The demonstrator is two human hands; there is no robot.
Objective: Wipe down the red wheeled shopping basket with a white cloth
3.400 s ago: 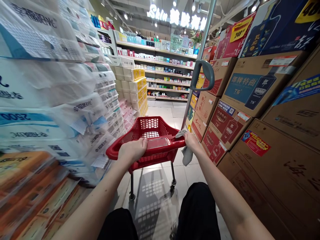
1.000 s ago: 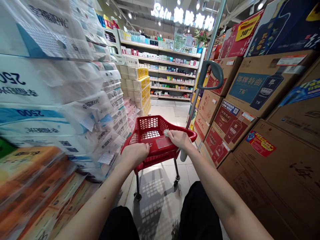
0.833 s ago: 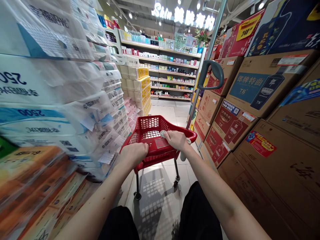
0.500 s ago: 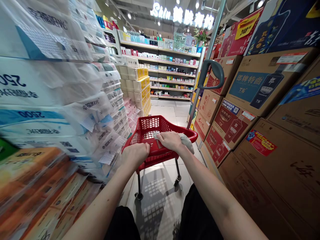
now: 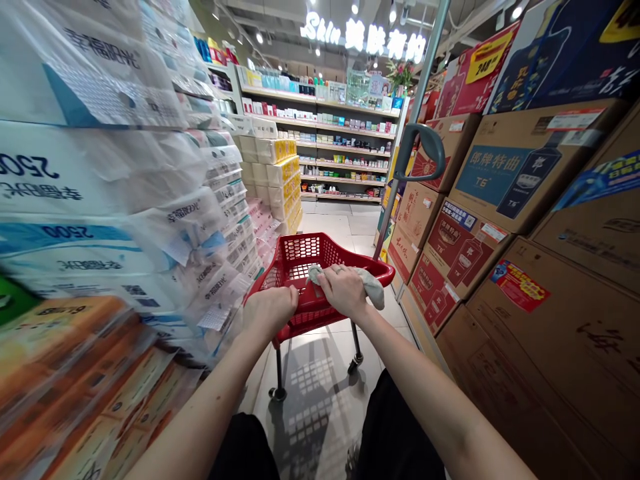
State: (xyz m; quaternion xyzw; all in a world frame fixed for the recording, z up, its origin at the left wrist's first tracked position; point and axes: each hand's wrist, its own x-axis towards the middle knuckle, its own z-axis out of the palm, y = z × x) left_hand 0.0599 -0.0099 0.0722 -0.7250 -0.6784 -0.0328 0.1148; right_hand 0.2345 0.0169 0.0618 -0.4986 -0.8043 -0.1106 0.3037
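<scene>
Our right hand (image 5: 343, 289) holds a grey cloth (image 5: 373, 289) on the red shopping cart's handle (image 5: 305, 302) — cloth lengthwise along it, ends showing either side; our left hand (image 5: 273, 309) grips the handle farther left. Beyond — cosmetics shelves (image 5: 350, 103).

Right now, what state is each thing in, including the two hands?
Red cart: standing upright
Left hand: closed on the cart's near edge
Cloth: crumpled, partly covered
Right hand: holding the cloth at the cart's near edge
Overhead sign: lit
Brown cartons: stacked
White packs: plastic-wrapped, stacked
</scene>
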